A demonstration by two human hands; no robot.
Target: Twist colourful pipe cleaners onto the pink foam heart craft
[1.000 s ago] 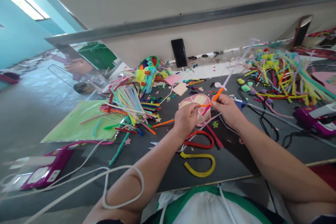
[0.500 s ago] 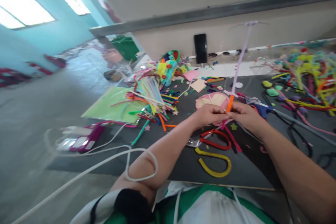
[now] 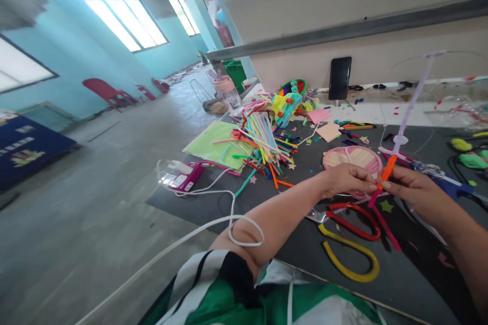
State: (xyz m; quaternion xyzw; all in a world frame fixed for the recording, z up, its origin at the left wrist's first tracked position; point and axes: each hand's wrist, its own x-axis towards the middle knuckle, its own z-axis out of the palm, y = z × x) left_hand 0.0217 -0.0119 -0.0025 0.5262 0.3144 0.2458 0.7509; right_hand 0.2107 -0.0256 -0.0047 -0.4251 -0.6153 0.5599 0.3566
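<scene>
An orange pipe cleaner sits at the lower end of a tall lilac stem. My left hand pinches it from the left, fingertips together. On the other side, my right hand grips the same orange piece between thumb and fingers. Below the fingers a magenta pipe cleaner slants down toward the table. Behind my left hand lies a pink-rimmed round piece, partly covered. Scissors with one red and one yellow handle rest just in front of my hands.
A bundle of pipe cleaners lies on a green packet. A phone leans against the back panel. A white cable loops over my left forearm from a purple power strip. Blue-handled scissors lie at right.
My view has swung left, so the table and hands appear farther right. Both hands still pinch the orange pipe cleaner, and the lilac stem leans more to the right.
</scene>
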